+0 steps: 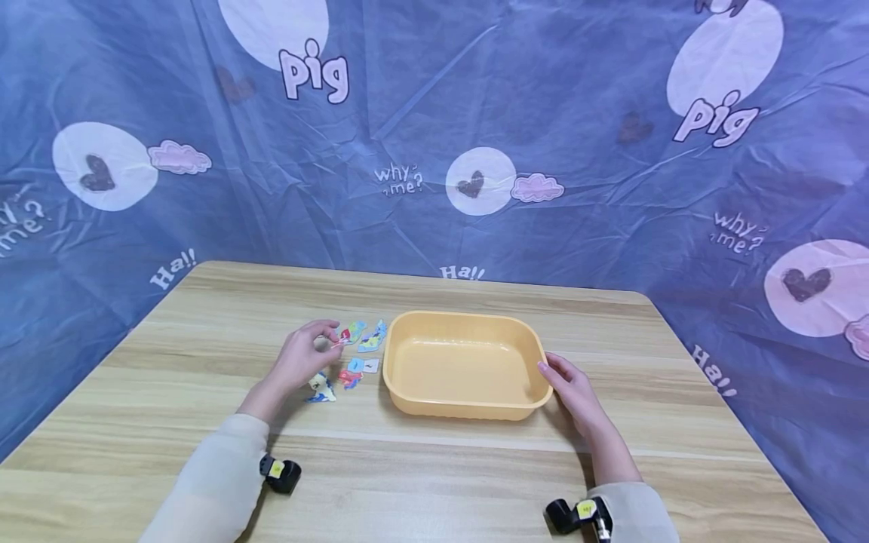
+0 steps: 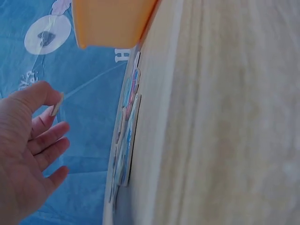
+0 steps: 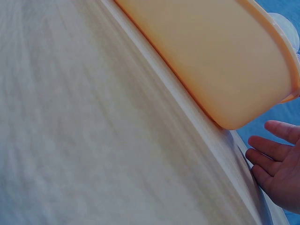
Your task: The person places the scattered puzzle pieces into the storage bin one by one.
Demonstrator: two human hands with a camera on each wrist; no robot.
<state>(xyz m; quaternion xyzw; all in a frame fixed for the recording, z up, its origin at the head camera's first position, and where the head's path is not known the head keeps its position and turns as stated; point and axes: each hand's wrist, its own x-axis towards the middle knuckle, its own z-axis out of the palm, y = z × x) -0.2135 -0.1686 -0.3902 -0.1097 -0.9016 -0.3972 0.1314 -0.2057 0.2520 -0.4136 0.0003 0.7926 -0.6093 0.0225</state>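
Note:
Between thumb and forefinger, my left hand point(image 1: 302, 356) pinches a small thin cardboard piece point(image 2: 57, 104), seen almost edge-on in the left wrist view. It is raised above the table, and the other fingers are loosely spread. Around that hand lie several flat printed picture pieces: a blue-and-yellow one point(image 1: 373, 337), a pale blue one point(image 1: 363, 366), a red one point(image 1: 351, 378) and a cream-and-blue one point(image 1: 322, 388). My right hand point(image 1: 573, 388) is at the right side of a yellow plastic basin point(image 1: 468, 411), thumb at its rim, other fingers fairly straight beside the wall.
The basin stands upright on a wood-grain table point(image 1: 434, 483), to the right of the pieces, with nothing visible inside. A blue printed cloth point(image 1: 421, 226) hangs behind the table and along its sides.

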